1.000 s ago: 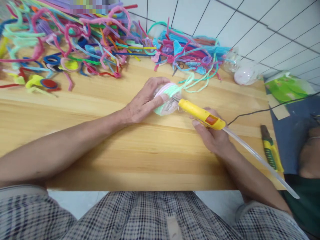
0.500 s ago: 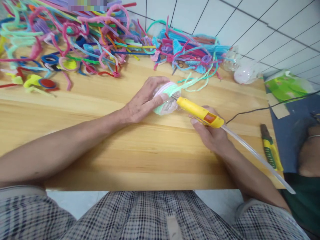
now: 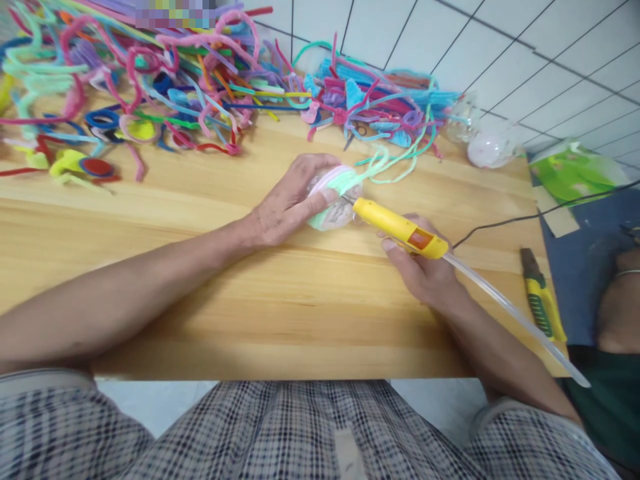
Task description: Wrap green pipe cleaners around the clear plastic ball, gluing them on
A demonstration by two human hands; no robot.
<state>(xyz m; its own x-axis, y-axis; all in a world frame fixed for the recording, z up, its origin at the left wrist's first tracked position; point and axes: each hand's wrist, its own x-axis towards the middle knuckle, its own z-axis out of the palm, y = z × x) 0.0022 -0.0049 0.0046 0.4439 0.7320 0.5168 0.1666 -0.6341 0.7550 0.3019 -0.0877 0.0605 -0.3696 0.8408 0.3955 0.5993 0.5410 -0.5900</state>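
Observation:
My left hand (image 3: 297, 200) is closed around a clear plastic ball (image 3: 340, 215), its thumb pressing on the near side. Mint green and pale lilac pipe cleaners (image 3: 345, 179) wrap the ball, and loose mint ends trail off to the upper right. In my right hand (image 3: 423, 263) is a yellow glue gun (image 3: 393, 223), gripped from below. Its metal nozzle points left and meets the pipe cleaners beside my left thumb; whether glue is coming out I cannot tell. A long translucent glue stick (image 3: 515, 313) sticks out of the gun's back end.
Heaped pipe cleaners (image 3: 175, 93) cover the back left of the wooden table (image 3: 280, 313). Blue and pink bundles (image 3: 380, 100) lie at back centre, near clear balls (image 3: 493, 148). Yellow-green pliers (image 3: 543, 300) lie at the right edge. A black cord (image 3: 525, 217) crosses the right side. Another person's leg (image 3: 620, 307) shows beyond.
Almost nothing differs. The glue gun's nozzle has shifted very slightly at the ball, and both hands keep their grip.

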